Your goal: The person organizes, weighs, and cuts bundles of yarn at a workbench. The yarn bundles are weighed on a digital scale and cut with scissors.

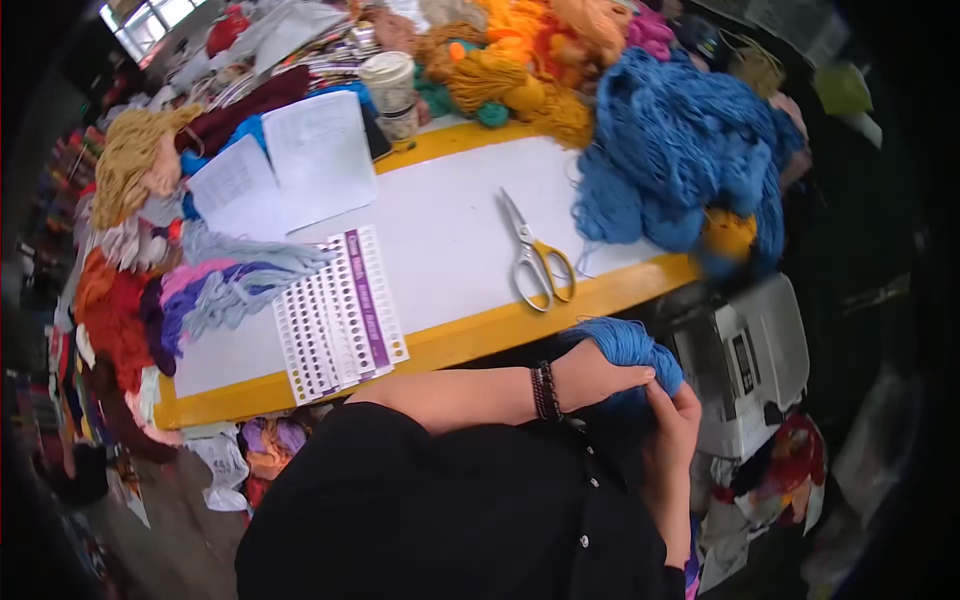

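A bundle of blue yarn (628, 341) is held just off the table's front edge, in front of my body. My left hand (597, 374), with dark beaded bracelets on the wrist, is closed around the bundle. Against its right side, my right hand (674, 420) pinches the strands, its fingertips close to my left thumb. Part of the yarn is hidden behind both hands. Scissors (541, 262) with one yellow and one pale handle lie on the table, blades spread slightly. A large heap of blue yarn (690, 140) covers the table's right end.
On the white, yellow-edged table (450, 215) lie a punched thread card (345, 310) with grey-blue and purple strands, and paper sheets (320, 150). Paper cups (390, 85) and orange yarn (490, 80) stand along the back. A grey machine (745, 350) is at right.
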Demonstrator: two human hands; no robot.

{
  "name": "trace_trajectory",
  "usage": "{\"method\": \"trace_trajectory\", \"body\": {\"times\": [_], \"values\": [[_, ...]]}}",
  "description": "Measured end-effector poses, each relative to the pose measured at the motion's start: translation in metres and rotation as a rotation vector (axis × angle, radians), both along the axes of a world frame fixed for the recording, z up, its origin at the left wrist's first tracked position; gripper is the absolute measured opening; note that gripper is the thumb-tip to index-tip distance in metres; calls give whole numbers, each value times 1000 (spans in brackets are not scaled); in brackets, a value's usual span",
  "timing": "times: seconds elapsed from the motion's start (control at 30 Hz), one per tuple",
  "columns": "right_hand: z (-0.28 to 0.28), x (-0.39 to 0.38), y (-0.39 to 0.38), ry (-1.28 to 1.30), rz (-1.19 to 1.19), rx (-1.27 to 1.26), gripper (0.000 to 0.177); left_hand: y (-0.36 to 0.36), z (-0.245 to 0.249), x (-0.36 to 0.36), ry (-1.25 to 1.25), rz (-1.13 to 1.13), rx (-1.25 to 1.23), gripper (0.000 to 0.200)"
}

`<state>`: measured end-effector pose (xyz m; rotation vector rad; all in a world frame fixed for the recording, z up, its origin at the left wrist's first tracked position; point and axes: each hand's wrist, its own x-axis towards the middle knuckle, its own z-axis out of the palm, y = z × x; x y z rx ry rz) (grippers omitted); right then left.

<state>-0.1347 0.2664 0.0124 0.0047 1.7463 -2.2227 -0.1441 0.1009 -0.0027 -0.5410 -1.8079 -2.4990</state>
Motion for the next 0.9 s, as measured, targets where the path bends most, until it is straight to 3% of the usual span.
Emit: {"method": "trace_trajectory", "body": {"times": [0.07, 0.33, 0.63, 0.7, 0.8, 0.83, 0.87, 0.9], "values": [[4, 2, -7, 5, -9, -38, 24, -7, -2, 4, -142, 6, 123, 10], [-14, 1, -8, 42, 92, 143, 16, -11, -16, 10, 125, 88, -85, 17], [0, 7, -24, 37, 23, 62, 24, -19, -15, 17, -129, 160, 11, 16], [-4, 5, -23, 62, 33, 81, 25, -21, -15, 17, -106, 80, 37, 15], [-3, 4, -16, 26, 93, 190, 25, -18, -14, 13, 124, 108, -56, 18], [6, 7, -20, -5, 108, 281, 24, -23, -7, 13, 98, -24, -113, 22], [-1, 6, -14, 13, 139, 354, 24, -16, -13, 20, -287, -146, 128, 22], [3, 9, -16, 83, 130, 437, 23, -14, -14, 21, -396, -194, 231, 20]]}}
